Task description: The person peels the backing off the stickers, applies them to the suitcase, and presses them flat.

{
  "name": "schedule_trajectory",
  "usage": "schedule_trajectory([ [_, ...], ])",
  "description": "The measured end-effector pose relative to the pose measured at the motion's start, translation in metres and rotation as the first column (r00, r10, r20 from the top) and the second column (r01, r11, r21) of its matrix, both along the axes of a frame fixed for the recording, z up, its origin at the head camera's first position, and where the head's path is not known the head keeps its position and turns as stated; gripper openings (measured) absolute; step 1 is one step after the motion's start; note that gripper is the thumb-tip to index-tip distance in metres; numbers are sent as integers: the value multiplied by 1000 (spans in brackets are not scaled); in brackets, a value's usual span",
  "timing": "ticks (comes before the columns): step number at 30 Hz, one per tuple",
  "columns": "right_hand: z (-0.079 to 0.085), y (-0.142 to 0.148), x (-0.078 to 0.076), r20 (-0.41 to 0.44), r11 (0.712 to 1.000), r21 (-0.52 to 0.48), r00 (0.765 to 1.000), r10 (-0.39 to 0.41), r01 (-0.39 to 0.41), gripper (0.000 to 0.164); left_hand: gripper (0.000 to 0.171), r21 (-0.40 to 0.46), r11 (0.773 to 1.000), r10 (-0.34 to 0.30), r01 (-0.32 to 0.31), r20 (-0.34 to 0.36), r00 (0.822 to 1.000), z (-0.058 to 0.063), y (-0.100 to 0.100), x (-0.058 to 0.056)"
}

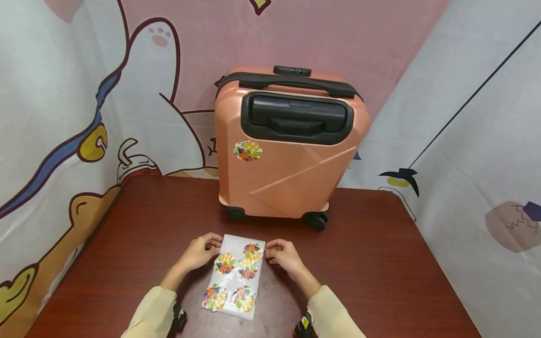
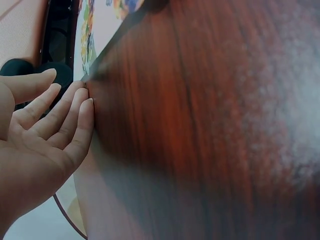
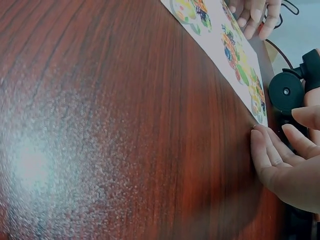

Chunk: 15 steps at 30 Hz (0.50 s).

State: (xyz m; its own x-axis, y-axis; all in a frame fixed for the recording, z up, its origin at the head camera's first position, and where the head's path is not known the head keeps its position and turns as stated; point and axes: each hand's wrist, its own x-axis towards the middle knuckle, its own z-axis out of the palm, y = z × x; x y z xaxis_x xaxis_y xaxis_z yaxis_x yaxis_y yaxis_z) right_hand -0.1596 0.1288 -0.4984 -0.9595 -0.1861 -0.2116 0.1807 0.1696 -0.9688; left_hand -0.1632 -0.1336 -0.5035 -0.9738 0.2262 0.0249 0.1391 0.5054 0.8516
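A white sheet of fruit-print stickers (image 1: 231, 245) lies on the table in front of the suitcase, several stickers on it. My left hand (image 1: 202, 249) rests at the sheet's far left corner, its loosely bent fingertips right at the edge. At the opposite corner, my right hand (image 1: 285, 257) has its fingertips close to the sheet's right edge. In both wrist views thumb and fingers stand apart, with the left hand (image 2: 47, 120) and the right hand (image 3: 287, 160) touching the tabletop with their lower fingers. A pink hard-shell suitcase (image 1: 287, 173) stands upright behind, bearing one fruit sticker (image 1: 248, 150) at its upper left.
The suitcase's black wheels (image 1: 315, 220) stand on the dark red wooden table (image 1: 380, 263), beyond the sheet. A cartoon-printed cloth (image 1: 317, 37) hangs behind and along both sides. Black devices are strapped at both wrists, over pale yellow sleeves (image 1: 334, 312).
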Motion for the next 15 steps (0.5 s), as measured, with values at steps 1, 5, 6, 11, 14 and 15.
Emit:
schedule_trajectory([
  [1,1,0,0,4,1000,-4,1000,-5,5,23,20,1,1000,0,0,2,1000,0,0,0],
  [5,2,-1,1,3,1000,-6,1000,-19,19,23,19,-2,1000,0,0,5,1000,0,1,-1],
  [6,1,-1,1,6,1000,-7,1000,-24,24,23,19,-4,1000,1,-1,3,1000,0,1,-1],
  [11,0,-2,-1,9,999,7,999,-39,39,22,21,-10,1000,1,-1,8,1000,1,2,-3],
  [14,0,-3,-3,11,999,12,999,-42,41,21,22,-12,1000,-8,8,18,1000,3,2,-5],
  [15,1,-4,-4,7,999,12,999,-39,39,21,22,-14,1000,-9,10,19,1000,4,2,-5],
])
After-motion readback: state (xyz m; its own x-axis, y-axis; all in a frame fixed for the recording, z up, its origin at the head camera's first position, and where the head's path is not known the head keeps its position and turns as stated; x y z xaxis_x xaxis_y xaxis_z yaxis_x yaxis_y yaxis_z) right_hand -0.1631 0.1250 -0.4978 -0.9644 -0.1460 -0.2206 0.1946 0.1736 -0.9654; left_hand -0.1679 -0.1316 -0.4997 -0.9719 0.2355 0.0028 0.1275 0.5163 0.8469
